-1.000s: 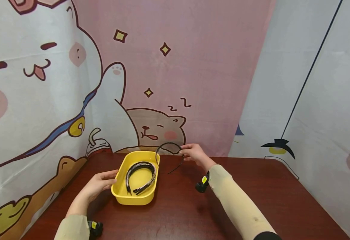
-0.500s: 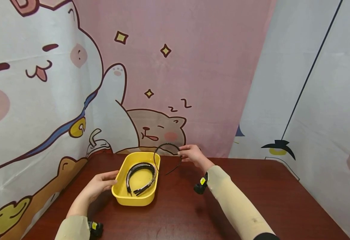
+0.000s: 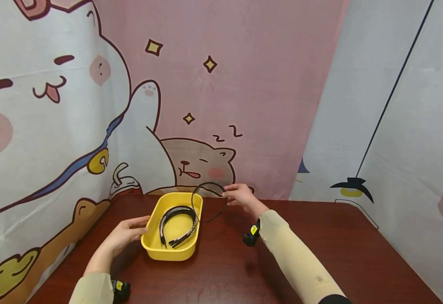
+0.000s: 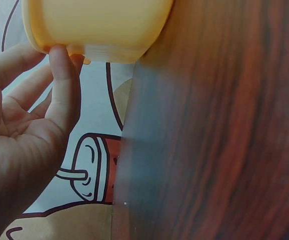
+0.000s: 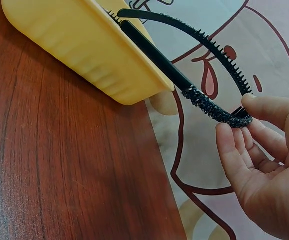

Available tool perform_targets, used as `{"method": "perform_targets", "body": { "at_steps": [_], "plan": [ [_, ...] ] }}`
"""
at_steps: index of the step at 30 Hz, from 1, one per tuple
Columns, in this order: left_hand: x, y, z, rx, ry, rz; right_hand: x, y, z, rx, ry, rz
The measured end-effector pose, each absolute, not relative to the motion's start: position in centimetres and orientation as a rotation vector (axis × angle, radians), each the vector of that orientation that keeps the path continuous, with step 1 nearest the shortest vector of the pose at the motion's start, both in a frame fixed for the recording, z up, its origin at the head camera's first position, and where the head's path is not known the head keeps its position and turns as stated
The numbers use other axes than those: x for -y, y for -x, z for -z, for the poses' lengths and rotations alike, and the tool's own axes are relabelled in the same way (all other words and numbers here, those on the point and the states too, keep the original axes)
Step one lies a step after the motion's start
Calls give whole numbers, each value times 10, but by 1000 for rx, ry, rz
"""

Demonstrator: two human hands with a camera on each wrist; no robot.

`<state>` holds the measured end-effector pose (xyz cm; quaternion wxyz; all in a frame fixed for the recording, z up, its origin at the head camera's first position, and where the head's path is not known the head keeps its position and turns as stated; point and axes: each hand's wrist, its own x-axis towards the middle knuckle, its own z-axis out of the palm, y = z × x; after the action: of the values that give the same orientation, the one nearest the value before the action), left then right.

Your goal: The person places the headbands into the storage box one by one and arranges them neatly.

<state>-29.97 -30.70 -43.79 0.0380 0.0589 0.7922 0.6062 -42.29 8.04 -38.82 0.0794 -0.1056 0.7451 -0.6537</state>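
A black headband [image 3: 207,183], toothed inside and studded with dark glittery beads [image 5: 217,110], is pinched at its curve by my right hand [image 3: 241,196]. It tilts above the table, and one end overlaps the far right rim of a yellow plastic box [image 3: 169,254]. Inside that box lie several nested headbands [image 3: 178,209], dark with some shiny ones, their ends toward me. My left hand [image 3: 120,236] rests its fingertips and thumb against the box's left side, fingers fairly straight. The left wrist view shows the thumb [image 4: 64,82] touching the box wall.
The box stands on a dark reddish-brown wooden table [image 3: 221,274]. Behind it and to both sides hangs a cartoon-printed cloth [image 3: 267,105], close to the table's far edge. Each wrist wears a small black camera [image 3: 251,237].
My right hand has moved slightly left with the headband, bringing its left side over the box's rim. The left hand and the box hold their place.
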Motion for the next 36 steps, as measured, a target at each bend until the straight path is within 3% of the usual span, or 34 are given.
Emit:
{"method": "perform_targets", "body": {
  "at_steps": [36],
  "plan": [
    [308, 300, 439, -2418, -220, -1871, -62, 421, 387, -2222, 336, 1915]
  ]
}}
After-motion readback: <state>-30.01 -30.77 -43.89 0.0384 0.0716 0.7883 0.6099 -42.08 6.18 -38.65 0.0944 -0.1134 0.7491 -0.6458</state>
